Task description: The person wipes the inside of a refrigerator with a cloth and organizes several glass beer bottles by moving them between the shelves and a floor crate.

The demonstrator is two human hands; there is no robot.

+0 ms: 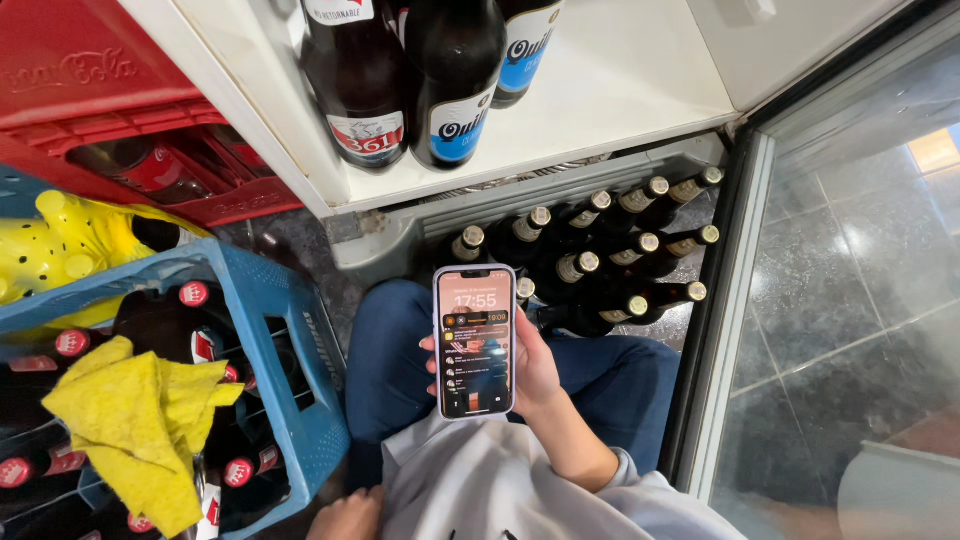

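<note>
Right hand [530, 375] wraps a smartphone [475, 342] from behind, fingers curled round both edges, lit screen up, phone upright over the lap. Left hand [348, 517] low at the bottom edge, resting by the left knee, holding nothing; only the back of it shows, so finger spread is unclear. It sits well apart from the phone, below and left of it. Person squats in blue jeans [400, 360], grey top. Just beyond the phone, dark brown bottles with gold caps [585, 265] lie packed on the cooler floor. White shelf [620, 80] above carries three upright dark bottles [455, 80]. Glass cooler door [850, 280] open on the right. On the left, blue crate [290, 350] of red-capped bottles with a yellow cloth [140, 420] draped on top; yellow crate [60, 240] and red crate [110, 100] behind it.
</note>
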